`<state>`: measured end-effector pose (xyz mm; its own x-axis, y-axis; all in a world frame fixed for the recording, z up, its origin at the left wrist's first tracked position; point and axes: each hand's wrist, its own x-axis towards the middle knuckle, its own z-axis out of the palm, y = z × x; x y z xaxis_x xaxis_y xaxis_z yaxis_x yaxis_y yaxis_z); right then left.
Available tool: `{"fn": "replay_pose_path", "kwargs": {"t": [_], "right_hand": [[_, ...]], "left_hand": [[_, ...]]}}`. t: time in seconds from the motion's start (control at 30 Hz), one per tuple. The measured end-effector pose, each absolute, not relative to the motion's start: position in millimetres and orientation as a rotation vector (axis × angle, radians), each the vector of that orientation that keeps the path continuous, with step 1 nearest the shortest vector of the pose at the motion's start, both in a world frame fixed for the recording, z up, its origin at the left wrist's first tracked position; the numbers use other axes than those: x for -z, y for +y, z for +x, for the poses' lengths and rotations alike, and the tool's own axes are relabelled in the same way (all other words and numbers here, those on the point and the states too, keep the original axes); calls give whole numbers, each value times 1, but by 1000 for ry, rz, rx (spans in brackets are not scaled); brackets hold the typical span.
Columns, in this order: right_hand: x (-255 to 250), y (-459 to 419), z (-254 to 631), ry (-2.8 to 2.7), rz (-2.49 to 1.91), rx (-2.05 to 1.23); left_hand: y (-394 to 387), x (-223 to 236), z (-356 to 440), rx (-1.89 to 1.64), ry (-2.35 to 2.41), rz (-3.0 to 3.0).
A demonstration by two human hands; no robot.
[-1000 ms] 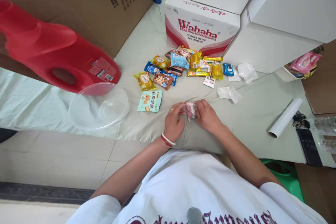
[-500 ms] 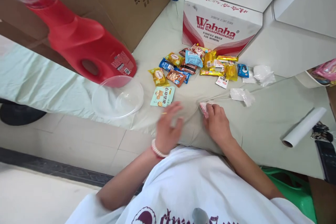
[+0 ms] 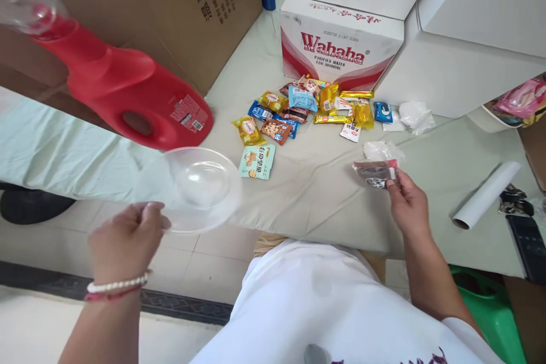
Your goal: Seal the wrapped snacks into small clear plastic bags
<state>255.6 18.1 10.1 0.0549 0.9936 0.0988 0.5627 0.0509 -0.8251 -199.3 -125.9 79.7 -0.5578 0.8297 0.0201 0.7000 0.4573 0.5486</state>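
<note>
My left hand (image 3: 127,242) is closed on the near left rim of a clear round plastic bowl (image 3: 228,193) at the table's front edge. Between the fingers and thumb of my right hand (image 3: 407,202) is a small snack packet (image 3: 371,173), dark brown with a red top edge and white print. It is held above the table, just in front of a crumpled clear wrapper (image 3: 381,151). A light green snack packet (image 3: 257,162) lies right of the bowl. Behind it is a loose pile of wrapped snacks (image 3: 302,108) in yellow, blue and brown.
A large red jug (image 3: 145,96) stands behind the bowl, against a brown carton (image 3: 170,17). At the back sits a white-and-red Wahaba-style water box (image 3: 341,40). A white paper roll (image 3: 486,196), keys (image 3: 514,200) and a phone (image 3: 529,247) lie to the right, above a green stool (image 3: 490,313).
My left hand has moved left and taken hold of the bowl's rim; the bowl has shifted slightly nearer. My right hand has lifted the brown-and-red packet and carried it to the right.
</note>
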Motion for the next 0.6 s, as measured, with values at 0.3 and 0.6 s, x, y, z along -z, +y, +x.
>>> {"fn": "replay_pose_path", "kwargs": {"t": [0.3,0.6], "right_hand": [[-103,35,218,-2251,-984,-1342],[-52,25,122,-3147,-1413,-396]], "left_hand": [[-73,-48,-54,-152,2034,1639],[-45,-32,-27,-223,1913,1603]]}}
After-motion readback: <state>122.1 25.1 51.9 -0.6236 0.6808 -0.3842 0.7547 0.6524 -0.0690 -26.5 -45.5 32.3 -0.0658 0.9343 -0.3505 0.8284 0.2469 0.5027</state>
